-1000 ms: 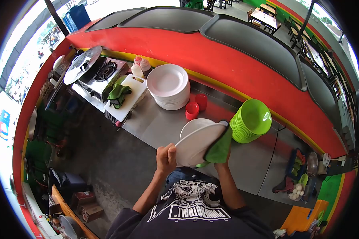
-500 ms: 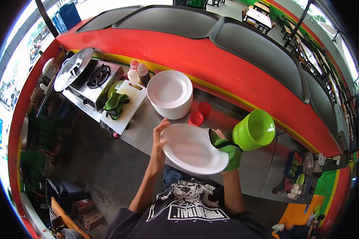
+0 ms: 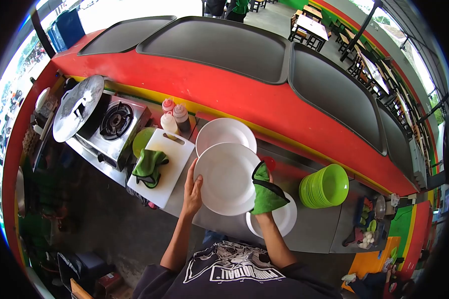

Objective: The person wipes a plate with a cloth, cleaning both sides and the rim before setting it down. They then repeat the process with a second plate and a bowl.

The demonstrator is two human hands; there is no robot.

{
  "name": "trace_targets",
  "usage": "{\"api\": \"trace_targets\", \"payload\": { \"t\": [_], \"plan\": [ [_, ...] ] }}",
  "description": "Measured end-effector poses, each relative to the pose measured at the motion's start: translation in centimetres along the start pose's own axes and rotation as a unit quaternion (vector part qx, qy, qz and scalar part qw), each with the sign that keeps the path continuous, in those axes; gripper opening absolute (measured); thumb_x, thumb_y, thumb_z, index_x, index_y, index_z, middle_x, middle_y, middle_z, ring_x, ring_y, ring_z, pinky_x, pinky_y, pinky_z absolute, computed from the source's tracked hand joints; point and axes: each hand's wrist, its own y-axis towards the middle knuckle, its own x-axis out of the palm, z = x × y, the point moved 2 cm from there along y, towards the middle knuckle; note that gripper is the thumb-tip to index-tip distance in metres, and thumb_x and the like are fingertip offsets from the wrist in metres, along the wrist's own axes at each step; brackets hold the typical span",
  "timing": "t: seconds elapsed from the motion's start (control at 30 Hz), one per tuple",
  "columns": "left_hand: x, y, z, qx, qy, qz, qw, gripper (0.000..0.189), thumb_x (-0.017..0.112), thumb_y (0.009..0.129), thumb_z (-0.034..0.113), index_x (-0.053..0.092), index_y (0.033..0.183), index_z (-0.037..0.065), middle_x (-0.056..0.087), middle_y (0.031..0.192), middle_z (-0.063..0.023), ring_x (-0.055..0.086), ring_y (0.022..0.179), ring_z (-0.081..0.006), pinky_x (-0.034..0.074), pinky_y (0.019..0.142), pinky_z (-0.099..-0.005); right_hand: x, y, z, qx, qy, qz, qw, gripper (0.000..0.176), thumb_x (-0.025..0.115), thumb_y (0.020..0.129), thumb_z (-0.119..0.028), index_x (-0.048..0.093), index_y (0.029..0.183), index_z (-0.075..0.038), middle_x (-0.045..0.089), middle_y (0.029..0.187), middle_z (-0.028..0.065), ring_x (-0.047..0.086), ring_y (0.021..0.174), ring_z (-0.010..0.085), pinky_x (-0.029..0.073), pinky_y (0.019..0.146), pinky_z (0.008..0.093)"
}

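A white plate (image 3: 227, 180) is held up in front of me, its inner face towards me. My left hand (image 3: 192, 192) grips its left rim, thumb on the near face. My right hand (image 3: 265, 203), mostly covered by a green cloth (image 3: 268, 195) with dark edging, holds the right side. Behind the held plate, and partly hidden by it, stands a stack of white plates (image 3: 227, 130). Another white plate (image 3: 285, 219) lies on the steel counter under my right forearm. A bit of a red cup (image 3: 270, 162) peeks out behind the cloth.
Green bowls (image 3: 329, 187) are stacked to the right. On the left are a white cutting board (image 3: 177, 152) with a second green cloth (image 3: 149, 168), sauce bottles (image 3: 181, 118), a gas stove (image 3: 117, 124) and a large lidded pot (image 3: 79, 107). Black trays (image 3: 214, 47) line the red ledge.
The held plate has shifted up and slightly left, and now overlaps the plate stack. A plate shows on the counter where none was visible before. The camera view has shifted.
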Motion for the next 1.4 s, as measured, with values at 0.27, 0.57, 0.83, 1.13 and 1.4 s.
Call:
{"api": "trace_targets", "payload": {
  "t": [0.27,0.57,0.83,1.13,1.4],
  "plan": [
    [-0.7,4.0,-5.4,0.03,0.075,0.04,0.996,0.057,0.041,0.105,0.016,0.022,0.156,0.002,0.031,0.158,-0.0169,0.027,0.147,-0.0271,0.022,0.119,-0.0379,3.3,1.5,3.4,-0.03,-0.249,0.128,0.959,0.065,0.06,0.099,-0.026,0.03,0.155,-0.01,0.044,0.147,0.0142,0.046,0.133,0.0262,0.037,0.111,0.0403],
    [0.4,6.1,-7.8,0.067,0.145,0.089,0.983,0.059,0.039,0.105,0.012,0.013,0.156,-0.002,0.016,0.162,-0.0239,0.014,0.152,-0.0344,0.013,0.122,-0.0422,3.3,3.0,8.6,-0.048,-0.389,0.165,0.905,0.065,0.062,0.098,-0.019,0.032,0.155,-0.006,0.051,0.137,0.0168,0.054,0.12,0.028,0.043,0.104,0.0392],
    [1.4,6.8,-8.7,0.024,0.137,0.096,0.986,0.063,0.04,0.106,0.014,0.007,0.155,-0.005,0.011,0.162,-0.0289,0.012,0.152,-0.0394,0.013,0.123,-0.0438,3.9,3.5,8.8,-0.047,-0.21,0.172,0.961,0.051,0.063,0.097,-0.021,0.047,0.143,-0.006,0.058,0.127,0.0102,0.056,0.116,0.0239,0.043,0.1,0.0361],
    [0.6,4.8,-7.0,-0.006,0.177,0.097,0.979,0.064,0.047,0.105,0.021,0.017,0.154,-0.006,0.018,0.162,-0.0265,0.015,0.151,-0.0383,0.016,0.122,-0.0432,1.7,2.2,6.3,0.186,0.268,0.198,0.925,0.023,0.056,0.102,-0.039,0.064,0.1,-0.017,0.061,0.077,-0.0062,0.06,0.069,0.0124,0.052,0.065,0.0292],
    [3.3,-0.2,-4.7,0.085,0.189,0.198,0.958,0.046,0.051,0.103,0.016,0.041,0.144,0.0,0.026,0.159,-0.0241,0.021,0.15,-0.0378,0.019,0.12,-0.0474,-4.6,0.2,3.0,0.142,0.3,0.043,0.942,0.028,0.052,0.103,-0.023,0.058,0.125,-0.008,0.065,0.117,0.0077,0.063,0.106,0.0224,0.053,0.096,0.037]
  ]
}}
